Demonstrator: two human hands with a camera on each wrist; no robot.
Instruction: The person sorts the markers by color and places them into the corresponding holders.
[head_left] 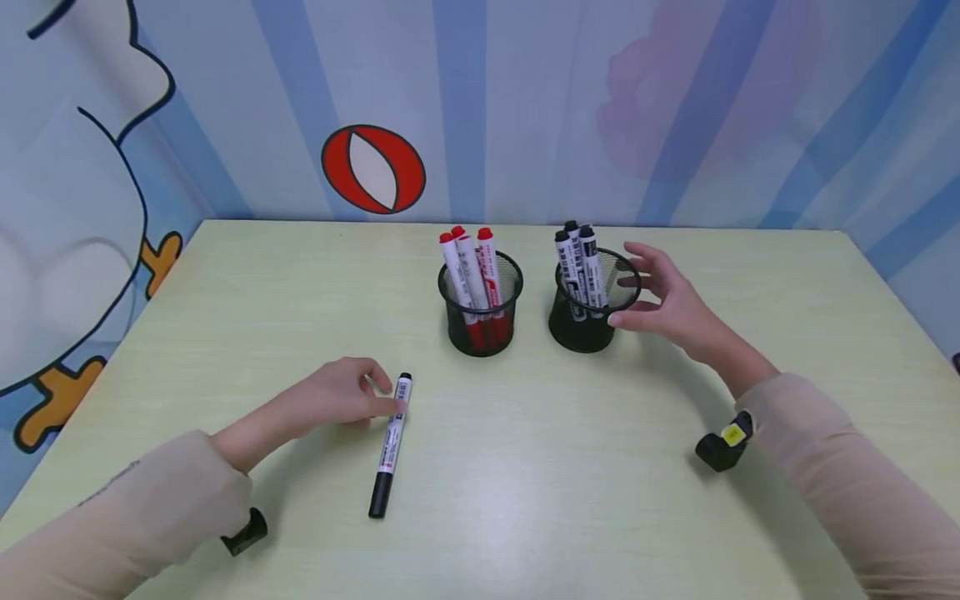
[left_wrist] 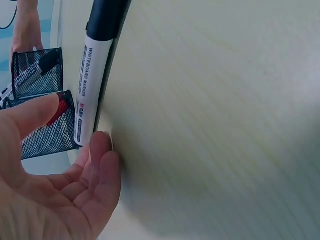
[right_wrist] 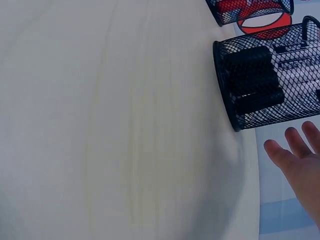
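A black-capped whiteboard marker [head_left: 392, 442] lies on the table in the head view. At its far end is my left hand [head_left: 341, 396], with the thumb overlapping the barrel. The left wrist view shows thumb and fingers spread around the end of that marker [left_wrist: 92, 95], not closed on it. Farther back, a black mesh pen cup [head_left: 581, 335] holds several black-capped markers [head_left: 592, 267]. My right hand [head_left: 678, 308] is beside this cup, fingers and thumb parted at its right side. In the right wrist view the fingertips [right_wrist: 275, 149] appear just off the mesh wall.
To the left of that cup stands a second mesh cup [head_left: 482, 343] with several red-capped markers [head_left: 468, 267]. Both cups are on the pale wooden table [head_left: 262, 292], toward its back edge. A blue striped wall [head_left: 525, 108] rises behind the table.
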